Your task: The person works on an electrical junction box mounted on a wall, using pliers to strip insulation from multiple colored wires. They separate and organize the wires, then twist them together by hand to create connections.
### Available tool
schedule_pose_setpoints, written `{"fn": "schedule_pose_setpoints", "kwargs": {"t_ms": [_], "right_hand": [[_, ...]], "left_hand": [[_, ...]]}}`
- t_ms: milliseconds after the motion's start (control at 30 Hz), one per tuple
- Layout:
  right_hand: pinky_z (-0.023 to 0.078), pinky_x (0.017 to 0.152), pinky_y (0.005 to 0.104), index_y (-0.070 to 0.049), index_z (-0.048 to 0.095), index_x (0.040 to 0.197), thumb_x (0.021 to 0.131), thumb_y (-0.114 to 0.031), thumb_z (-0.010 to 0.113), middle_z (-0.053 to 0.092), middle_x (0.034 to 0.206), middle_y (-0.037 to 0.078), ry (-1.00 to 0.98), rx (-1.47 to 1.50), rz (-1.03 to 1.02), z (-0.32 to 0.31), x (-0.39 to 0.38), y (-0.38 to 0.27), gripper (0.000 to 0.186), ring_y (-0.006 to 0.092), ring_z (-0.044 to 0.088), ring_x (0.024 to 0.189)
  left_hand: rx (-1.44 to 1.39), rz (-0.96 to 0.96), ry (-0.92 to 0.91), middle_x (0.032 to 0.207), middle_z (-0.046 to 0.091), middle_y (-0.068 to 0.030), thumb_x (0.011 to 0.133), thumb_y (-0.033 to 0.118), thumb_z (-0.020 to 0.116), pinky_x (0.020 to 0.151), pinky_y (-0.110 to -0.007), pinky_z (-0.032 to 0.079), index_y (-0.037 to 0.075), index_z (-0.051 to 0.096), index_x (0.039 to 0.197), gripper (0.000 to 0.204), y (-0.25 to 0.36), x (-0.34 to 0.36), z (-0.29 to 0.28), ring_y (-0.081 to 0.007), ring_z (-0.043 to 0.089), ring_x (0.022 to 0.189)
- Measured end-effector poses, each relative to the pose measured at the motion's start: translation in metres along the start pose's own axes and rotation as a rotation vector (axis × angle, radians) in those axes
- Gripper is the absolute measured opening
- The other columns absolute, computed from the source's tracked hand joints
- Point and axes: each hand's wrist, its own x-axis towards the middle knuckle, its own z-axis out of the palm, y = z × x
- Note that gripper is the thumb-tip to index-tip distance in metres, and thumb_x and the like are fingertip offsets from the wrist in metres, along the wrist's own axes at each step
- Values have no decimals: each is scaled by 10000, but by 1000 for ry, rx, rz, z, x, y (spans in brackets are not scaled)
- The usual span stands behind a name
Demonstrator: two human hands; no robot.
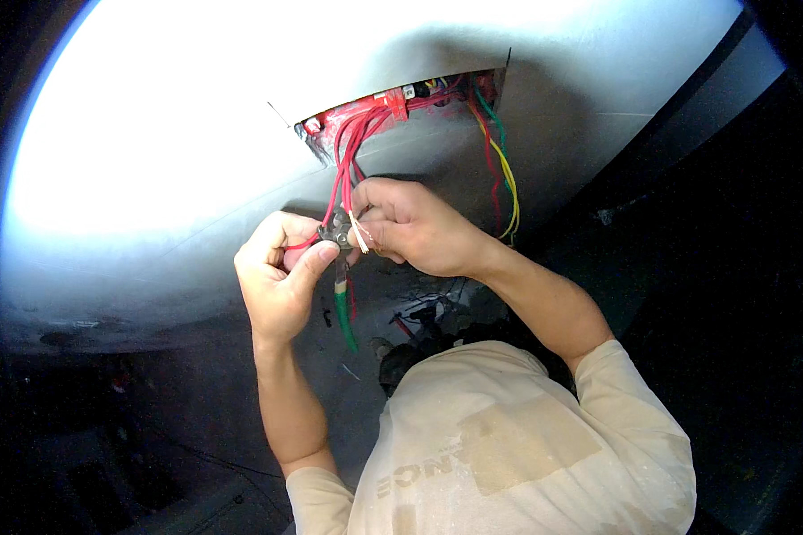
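Observation:
A bundle of red wires (355,147) hangs from a rectangular opening in a pale wall panel. Below it, my left hand (275,278) pinches the dark metal head of pliers (340,235) between thumb and fingers; one green handle (344,317) points downward. A red wire also runs by the left fingers. From the right, my right hand (426,230) is closed around the lower ends of red wires, close beside the pliers' head. Bare, pale-copper strands (361,235) stick out at its fingertips. The right fingertips are partly hidden, so their exact grip does not show.
Red parts and more wiring fill the panel opening (401,100). Green, yellow and red wires (506,169) dangle from its right end. The pale panel (196,116) curves above. Dark tools or scraps (428,314) lie on the floor, near my shirt (526,428).

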Motion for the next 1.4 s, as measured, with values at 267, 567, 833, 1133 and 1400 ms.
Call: {"fn": "schedule_pose_setpoints", "kwargs": {"t_ms": [267,567,833,1133,1400], "right_hand": [[393,535,211,12,537,1138,1024,-62,585,669,849,44,0,131,-32,4,-2,2,144,48,502,610],[415,567,199,6,610,1102,1019,-100,627,699,868,65,-17,161,-6,-3,1,4,136,82,674,756],[448,604,220,34,619,1091,1007,-91,635,701,848,76,52,154,-39,0,2,1,152,97,677,764],[544,687,293,32,640,1154,957,-61,685,719,842,92,367,-524,-376,20,-16,1,223,154,701,768],[463,675,264,4,709,1082,839,-144,843,652,916,47,358,-411,-456,28,-27,4,315,114,598,751]], "left_hand": [[3,55,87,790,673,-12,866,13,798,597,-170,413,-12,629,869,171,3,0,6,-10,532,668],[71,128,212,728,574,44,846,40,831,572,-174,317,20,593,777,248,-9,1,13,1,412,640],[274,111,316,696,545,44,853,19,807,562,-186,333,39,560,734,275,6,0,27,-16,433,626],[447,175,446,670,625,5,852,6,834,548,-182,387,-20,656,770,197,11,-11,37,-19,500,600],[-79,-66,334,768,656,-20,909,-21,682,539,-200,332,-63,688,944,55,25,-19,30,-33,478,596]]}}
